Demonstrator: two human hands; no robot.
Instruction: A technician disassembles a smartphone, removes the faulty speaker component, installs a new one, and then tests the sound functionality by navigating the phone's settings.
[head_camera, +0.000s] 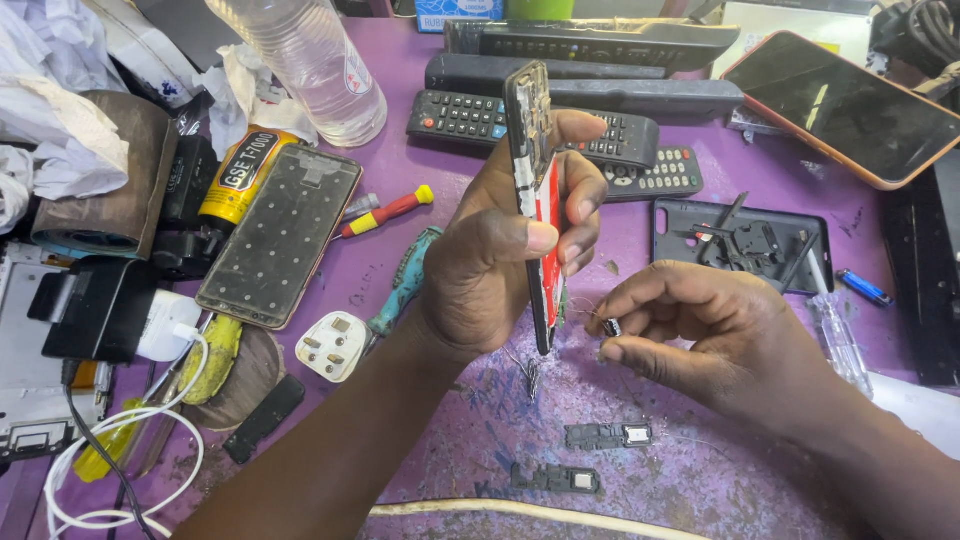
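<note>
1. The left hand (500, 250) grips an opened phone (535, 200) edge-on to the camera, thumb pressed on the near face and fingers curled round the far one. The hand is closed firmly on it.

2. The phone stands nearly upright above the purple table (700, 470). Its long axis runs top to bottom, the upper end tipped slightly to the left and the lower end down near the wrist (the red part along the exposed side faces the right hand).

3. The right hand (700, 335) sits just to the right of the phone's lower end and a little below it. Its thumb and forefinger are pinched narrowly on a small metal part (613, 327); the other fingers are folded in.

4. The small metal part lies just beside the bottom of the phone but apart from it, with thin wires showing in the gap. The right hand is the nearer one to that lower end, and the way across is a short sideways path to the left.

5. On the table below the hands lie two small dark boards (607, 435), and further left a white plug (334, 345), a teal-handled screwdriver (405, 280) and a phone back frame (280, 235). Several remote controls (480, 115) lie behind the phone.
</note>
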